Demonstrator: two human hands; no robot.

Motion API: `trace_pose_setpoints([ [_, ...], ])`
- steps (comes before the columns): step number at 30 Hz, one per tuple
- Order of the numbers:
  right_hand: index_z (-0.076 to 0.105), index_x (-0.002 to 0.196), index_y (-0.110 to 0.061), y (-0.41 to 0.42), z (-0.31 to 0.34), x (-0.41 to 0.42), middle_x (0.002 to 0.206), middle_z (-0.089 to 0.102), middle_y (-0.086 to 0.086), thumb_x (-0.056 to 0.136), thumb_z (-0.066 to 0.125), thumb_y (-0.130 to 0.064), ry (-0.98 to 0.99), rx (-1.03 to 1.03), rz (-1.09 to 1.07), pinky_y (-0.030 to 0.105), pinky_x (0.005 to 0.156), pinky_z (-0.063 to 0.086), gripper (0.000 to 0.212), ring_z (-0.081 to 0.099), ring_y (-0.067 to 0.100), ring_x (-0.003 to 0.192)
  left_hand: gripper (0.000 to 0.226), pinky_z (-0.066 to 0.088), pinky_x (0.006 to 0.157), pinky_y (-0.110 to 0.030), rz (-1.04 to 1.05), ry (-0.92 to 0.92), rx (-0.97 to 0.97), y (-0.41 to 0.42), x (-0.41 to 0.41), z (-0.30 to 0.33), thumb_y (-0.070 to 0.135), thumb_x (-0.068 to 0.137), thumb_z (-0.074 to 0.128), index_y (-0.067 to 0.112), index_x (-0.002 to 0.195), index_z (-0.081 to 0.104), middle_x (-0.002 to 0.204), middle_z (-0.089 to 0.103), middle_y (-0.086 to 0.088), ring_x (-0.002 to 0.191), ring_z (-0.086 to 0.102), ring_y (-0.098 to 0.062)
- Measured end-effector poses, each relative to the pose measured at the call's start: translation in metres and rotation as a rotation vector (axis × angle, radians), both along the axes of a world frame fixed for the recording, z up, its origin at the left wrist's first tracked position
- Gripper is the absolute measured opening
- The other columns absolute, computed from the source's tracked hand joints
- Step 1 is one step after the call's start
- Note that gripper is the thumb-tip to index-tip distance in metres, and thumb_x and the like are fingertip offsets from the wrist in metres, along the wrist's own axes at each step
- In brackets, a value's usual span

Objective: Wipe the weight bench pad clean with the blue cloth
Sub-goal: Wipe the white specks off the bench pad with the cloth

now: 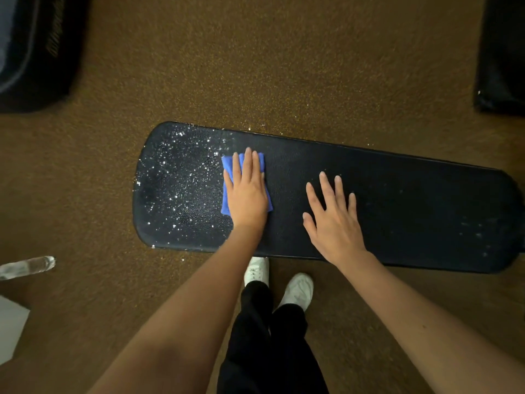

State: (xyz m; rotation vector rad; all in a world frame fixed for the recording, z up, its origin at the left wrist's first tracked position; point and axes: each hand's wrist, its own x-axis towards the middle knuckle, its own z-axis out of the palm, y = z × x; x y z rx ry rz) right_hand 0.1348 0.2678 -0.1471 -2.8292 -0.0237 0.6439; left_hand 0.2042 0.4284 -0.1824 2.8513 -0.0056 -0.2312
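The black bench pad [397, 194] stretches across the speckled floor [255, 66], its right end cut off by the frame edge. Shiny droplets cover its left part. My right hand [333, 220] lies flat on it, fingers spread. My left hand [247, 191] presses flat on the blue cloth [227, 166], hiding most of it.

Dim, warm light over the whole scene, and the speckled brown floor [284, 66] looks grainy. Bright pinpoint glints sparkle on droplets across the left end of the black bench pad [397, 194] (light from above, it seems). Corners fall dark and soft, lines bow at the wide-angle edges, and the clear bottle [27, 267] at left is smeared.
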Motion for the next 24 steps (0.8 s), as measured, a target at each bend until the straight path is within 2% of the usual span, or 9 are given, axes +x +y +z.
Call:
trace_pose_setpoints([
  [1, 0.011, 0.149, -0.02, -0.001, 0.0, 0.0, 0.158, -0.005, 0.009, 0.096, 0.037, -0.036, 0.007, -0.009, 0.001, 0.055, 0.113, 0.009, 0.061, -0.008, 0.032, 0.144, 0.048, 0.02, 0.11, -0.049, 0.018, -0.008, -0.001, -0.005, -0.009, 0.001, 0.023, 0.096, 0.026, 0.007, 0.142, 0.031, 0.15, 0.03, -0.008, 0.14, 0.021, -0.031],
  [3, 0.01, 0.15, -0.02, -0.001, 0.0, -0.001, 0.158, -0.006, 0.009, 0.096, 0.036, -0.037, 0.011, -0.013, 0.0, 0.054, 0.114, 0.009, 0.062, -0.008, 0.032, 0.144, 0.047, 0.029, 0.106, -0.051, -0.083, -0.01, 0.019, -0.014, -0.034, 0.001, 0.021, 0.094, 0.03, 0.007, 0.139, 0.036, 0.147, 0.037, -0.008, 0.136, 0.03, -0.033],
  [5, 0.01, 0.15, -0.02, 0.001, 0.002, -0.001, 0.158, -0.005, 0.009, 0.096, 0.036, -0.037, 0.013, -0.011, 0.0, 0.054, 0.114, 0.009, 0.062, -0.008, 0.032, 0.144, 0.048, 0.031, 0.105, -0.051, -0.222, 0.012, 0.028, -0.015, -0.049, -0.001, 0.022, 0.093, 0.031, 0.009, 0.139, 0.036, 0.147, 0.037, -0.006, 0.136, 0.03, -0.031],
  [7, 0.01, 0.15, -0.02, 0.002, 0.004, -0.001, 0.158, -0.004, 0.009, 0.096, 0.037, -0.036, 0.006, -0.008, 0.013, 0.054, 0.113, 0.009, 0.062, -0.007, 0.032, 0.144, 0.049, 0.031, 0.105, -0.052, -0.251, 0.002, 0.042, -0.008, -0.042, -0.004, 0.021, 0.093, 0.031, 0.009, 0.14, 0.034, 0.148, 0.035, -0.006, 0.137, 0.028, -0.031],
  [12, 0.011, 0.15, -0.02, 0.0, 0.003, -0.001, 0.158, -0.002, 0.01, 0.096, 0.038, -0.035, -0.005, -0.02, 0.019, 0.054, 0.113, 0.011, 0.062, -0.006, 0.033, 0.144, 0.047, 0.015, 0.112, -0.048, 0.052, 0.039, -0.007, 0.004, -0.01, -0.003, 0.021, 0.1, 0.027, 0.008, 0.145, 0.023, 0.153, 0.022, -0.006, 0.142, 0.013, -0.028],
  [15, 0.011, 0.15, -0.02, 0.0, 0.001, -0.002, 0.158, -0.003, 0.01, 0.096, 0.038, -0.035, 0.004, -0.018, 0.016, 0.054, 0.114, 0.011, 0.062, -0.007, 0.032, 0.144, 0.05, 0.02, 0.111, -0.05, 0.092, 0.018, -0.011, -0.005, -0.025, -0.001, 0.025, 0.097, 0.02, 0.008, 0.143, 0.028, 0.151, 0.028, -0.007, 0.141, 0.019, -0.03],
  [18, 0.007, 0.15, -0.021, 0.004, 0.001, -0.003, 0.158, -0.007, 0.01, 0.097, 0.035, -0.037, 0.024, -0.028, 0.025, 0.054, 0.114, 0.008, 0.062, -0.009, 0.032, 0.144, 0.049, 0.031, 0.105, -0.05, -0.074, 0.008, 0.024, -0.013, -0.058, 0.0, 0.024, 0.095, 0.025, 0.008, 0.14, 0.036, 0.147, 0.037, -0.006, 0.136, 0.03, -0.031],
  [21, 0.006, 0.15, -0.021, 0.007, 0.002, -0.003, 0.157, -0.009, 0.01, 0.097, 0.034, -0.038, 0.03, -0.033, 0.024, 0.053, 0.114, 0.007, 0.062, -0.01, 0.032, 0.143, 0.047, 0.034, 0.103, -0.052, -0.33, -0.021, 0.024, 0.006, -0.064, -0.001, 0.024, 0.094, 0.03, 0.01, 0.139, 0.035, 0.146, 0.039, -0.005, 0.135, 0.032, -0.03],
  [24, 0.009, 0.15, -0.021, 0.006, 0.002, -0.003, 0.158, -0.007, 0.01, 0.097, 0.035, -0.037, 0.019, -0.029, 0.026, 0.053, 0.114, 0.008, 0.061, -0.009, 0.032, 0.144, 0.048, 0.03, 0.105, -0.053, -0.293, -0.017, 0.054, 0.022, -0.047, -0.002, 0.023, 0.095, 0.028, 0.009, 0.14, 0.035, 0.147, 0.036, -0.006, 0.137, 0.029, -0.031],
])
